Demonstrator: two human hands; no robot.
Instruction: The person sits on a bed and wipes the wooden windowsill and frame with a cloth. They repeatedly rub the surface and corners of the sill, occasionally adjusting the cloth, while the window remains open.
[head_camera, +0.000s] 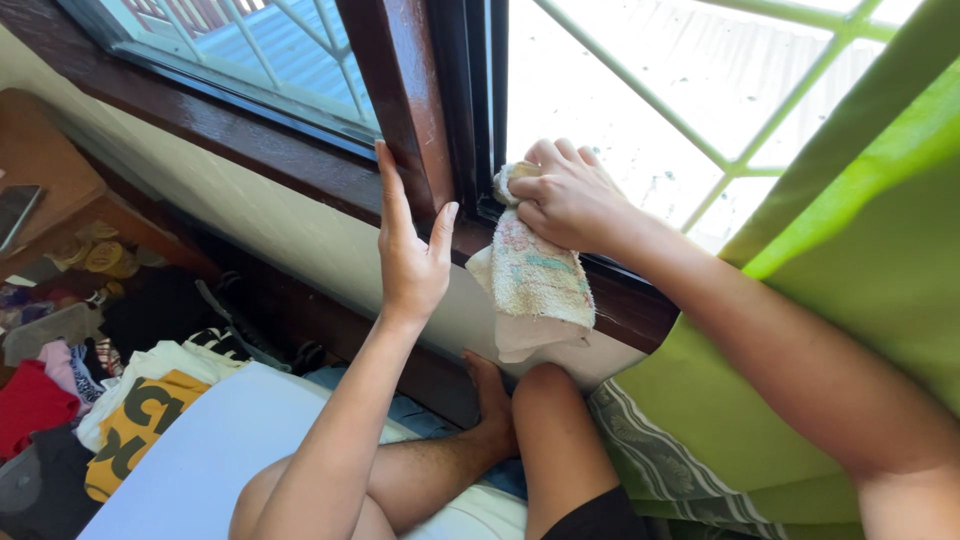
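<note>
My right hand (568, 195) grips a pale, faded cloth (532, 283) and presses its bunched top against the lower corner of the glass pane (640, 70), by the dark window frame. The rest of the cloth hangs down over the sill (300, 165). My left hand (411, 250) rests flat and open against the brown wooden upright (400, 80) of the window, fingers pointing up, thumb spread. My bare knees and one foot (490, 400) are below, near the wall.
A green curtain (860, 250) hangs at the right, its striped hem by my leg. A pile of clothes (120, 400) lies at the lower left beside a white mattress (210, 450). A wooden surface with a phone (15, 215) is at the far left.
</note>
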